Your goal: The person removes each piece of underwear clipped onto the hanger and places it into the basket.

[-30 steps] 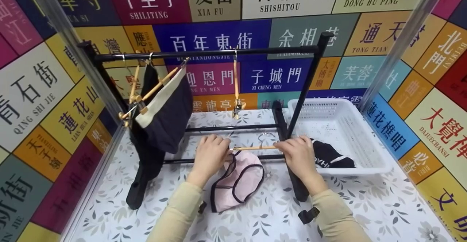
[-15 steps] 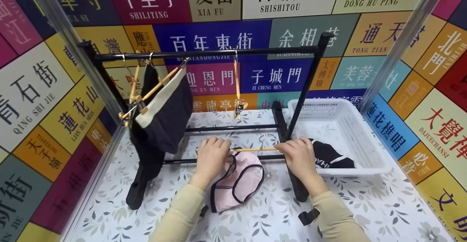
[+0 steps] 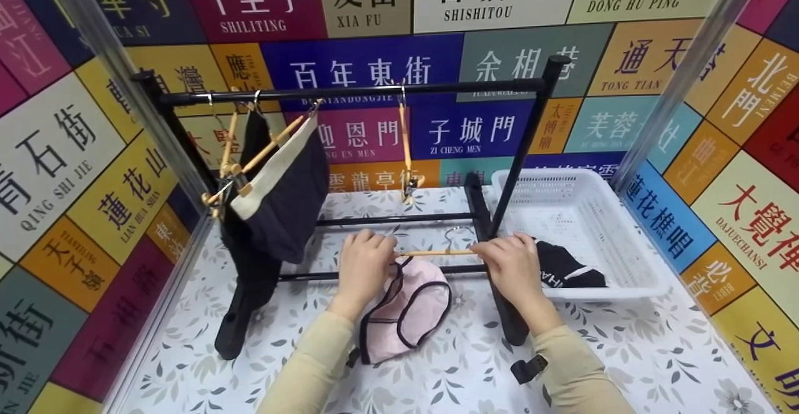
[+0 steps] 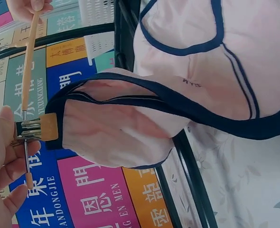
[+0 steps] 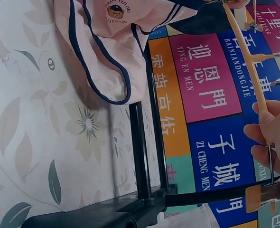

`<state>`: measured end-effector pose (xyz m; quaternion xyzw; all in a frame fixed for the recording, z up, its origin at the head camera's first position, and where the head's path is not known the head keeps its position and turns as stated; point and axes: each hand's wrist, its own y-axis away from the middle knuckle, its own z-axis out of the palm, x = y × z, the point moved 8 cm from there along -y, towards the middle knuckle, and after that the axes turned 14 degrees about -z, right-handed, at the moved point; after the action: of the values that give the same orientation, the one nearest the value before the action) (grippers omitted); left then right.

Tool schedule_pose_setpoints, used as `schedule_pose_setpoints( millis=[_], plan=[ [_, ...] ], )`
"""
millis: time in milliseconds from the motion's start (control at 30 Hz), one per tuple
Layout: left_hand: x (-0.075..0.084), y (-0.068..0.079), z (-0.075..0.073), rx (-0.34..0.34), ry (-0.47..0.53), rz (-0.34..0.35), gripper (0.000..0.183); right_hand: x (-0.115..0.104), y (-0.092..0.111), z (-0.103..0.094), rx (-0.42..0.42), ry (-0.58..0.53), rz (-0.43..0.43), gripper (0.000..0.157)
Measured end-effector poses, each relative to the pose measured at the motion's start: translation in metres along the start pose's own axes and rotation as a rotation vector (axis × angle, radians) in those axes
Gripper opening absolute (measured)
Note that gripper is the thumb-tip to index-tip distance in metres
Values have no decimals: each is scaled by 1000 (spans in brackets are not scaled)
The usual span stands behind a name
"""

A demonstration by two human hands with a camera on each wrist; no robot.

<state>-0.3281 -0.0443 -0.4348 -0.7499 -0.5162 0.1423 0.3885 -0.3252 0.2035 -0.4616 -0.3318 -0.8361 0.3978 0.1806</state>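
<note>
Between my hands, low in front of the black rack, a wooden clip hanger (image 3: pixel 443 253) lies nearly level. My left hand (image 3: pixel 367 264) grips its left end. In the left wrist view, the clip (image 4: pixel 49 127) there bites the dark waistband of pink underpants (image 4: pixel 116 128) with navy trim. The underpants hang from that one corner; a bear print shows in the right wrist view. With thumb and fingers, my right hand (image 3: pixel 513 267) pinches the hanger's right end. Beside it, the right-hand clip (image 5: pixel 263 195) has no cloth in it.
On the black garment rack (image 3: pixel 362 93), dark shorts with a pale waistband (image 3: pixel 287 189) hang at the left, and a bare clip hanger (image 3: pixel 406 145) hangs mid-rail. A white basket (image 3: pixel 637 264) at the right holds a black garment (image 3: pixel 565 267). Printed panels stand behind.
My left hand has shifted very slightly right, and the hanger has tilted a little and come back level. The grip of both hands stays the same.
</note>
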Motion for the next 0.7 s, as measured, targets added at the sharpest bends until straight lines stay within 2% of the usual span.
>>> schedule_pose_setpoints(
  millis=[200,700],
  plan=[
    [1,-5,-8,48,26,19,14,1,-3,0,-2,-7,10,13],
    [0,0,-2,14,-17,33,21,2,-4,-2,-4,-2,10,12]
  ],
)
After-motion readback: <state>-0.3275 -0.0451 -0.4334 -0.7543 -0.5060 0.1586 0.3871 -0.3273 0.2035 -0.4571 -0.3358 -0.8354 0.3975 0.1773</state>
